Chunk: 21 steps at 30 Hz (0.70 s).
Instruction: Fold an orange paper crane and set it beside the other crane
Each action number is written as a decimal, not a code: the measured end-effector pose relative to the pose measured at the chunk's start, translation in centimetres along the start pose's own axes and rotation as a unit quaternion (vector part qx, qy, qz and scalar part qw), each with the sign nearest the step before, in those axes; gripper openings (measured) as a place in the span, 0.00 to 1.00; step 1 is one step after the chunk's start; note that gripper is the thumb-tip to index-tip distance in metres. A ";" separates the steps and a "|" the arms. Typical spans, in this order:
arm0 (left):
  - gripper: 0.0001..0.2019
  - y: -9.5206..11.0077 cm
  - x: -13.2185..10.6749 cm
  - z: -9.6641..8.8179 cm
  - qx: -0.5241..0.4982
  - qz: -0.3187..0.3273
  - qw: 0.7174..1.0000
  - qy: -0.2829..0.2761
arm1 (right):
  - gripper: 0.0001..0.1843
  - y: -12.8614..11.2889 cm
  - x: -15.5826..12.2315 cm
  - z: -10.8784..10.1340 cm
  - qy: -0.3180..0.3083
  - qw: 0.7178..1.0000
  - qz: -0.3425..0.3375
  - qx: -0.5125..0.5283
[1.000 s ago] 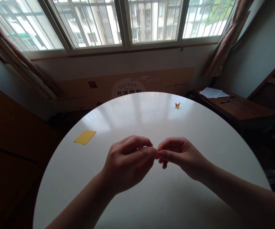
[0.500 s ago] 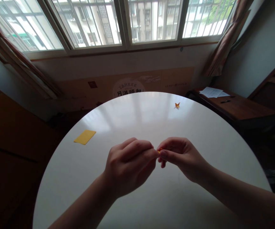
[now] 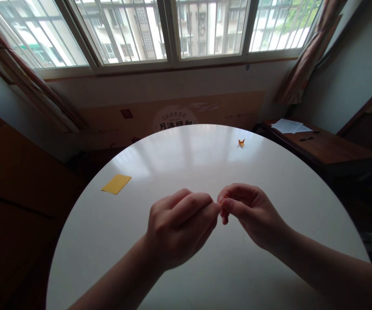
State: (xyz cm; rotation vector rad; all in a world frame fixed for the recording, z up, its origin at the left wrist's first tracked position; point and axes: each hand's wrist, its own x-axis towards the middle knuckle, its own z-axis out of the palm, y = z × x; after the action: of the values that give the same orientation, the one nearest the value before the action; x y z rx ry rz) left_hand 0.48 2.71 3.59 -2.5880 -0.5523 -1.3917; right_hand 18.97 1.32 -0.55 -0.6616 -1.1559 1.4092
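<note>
Above the middle of the white table, my left hand [image 3: 182,226] and my right hand [image 3: 252,213] meet at their fingertips. Both are closed in a pinch on a small piece of folded orange-yellow paper [image 3: 222,205]. Only a sliver of it shows; the fingers hide its shape. Toward the far right edge of the table stands a small orange paper crane [image 3: 241,143], apart from the hands. A flat yellow paper sheet [image 3: 117,184] lies to the left, beyond my left hand.
The round white table [image 3: 179,172] has a glossy top and a curved far edge. Behind it stands a large printed cardboard panel [image 3: 237,105] under the barred windows. To the right, a brown wooden desk [image 3: 340,148] bears white papers [image 3: 289,125] and a dark pen [image 3: 306,138].
Both hands have shifted slightly right, still pinched together. Less of the folded paper shows between the fingertips. The whole view has moved a little; the crane and yellow sheet stay in place.
</note>
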 end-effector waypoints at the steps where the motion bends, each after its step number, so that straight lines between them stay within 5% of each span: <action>1: 0.09 0.0 -0.1 0.1 -0.003 -0.007 1.000 0.004 | 0.03 -0.1 0.0 0.0 0.008 1.000 0.002 0.003; 5: 0.07 0.0 -0.3 0.6 -0.056 -0.085 0.994 0.030 | 0.06 -0.4 0.2 0.1 0.048 0.998 0.023 0.019; 8: 0.03 -0.2 -0.5 1.0 -0.140 -0.203 0.968 0.034 | 0.06 -0.4 0.4 0.1 0.067 0.995 0.061 0.033; 13: 0.06 -0.8 -1.0 2.1 -0.310 -0.425 0.850 -0.020 | 0.11 0.2 0.5 0.1 0.097 0.986 0.116 0.065; 16: 0.08 -0.8 -1.1 2.4 -0.359 -0.476 0.802 -0.037 | 0.11 0.4 0.5 0.0 0.103 0.985 0.121 0.069; 21: 0.10 -0.4 -0.9 2.5 -0.382 -0.496 0.778 -0.055 | 0.12 0.7 0.6 -0.1 0.094 0.988 0.117 0.045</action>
State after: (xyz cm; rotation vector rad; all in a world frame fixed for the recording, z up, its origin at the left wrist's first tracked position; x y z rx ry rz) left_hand 1.81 3.65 1.43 -3.1117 -1.9539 -2.0654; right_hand 18.65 1.96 -1.06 -0.8682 -0.8825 1.5500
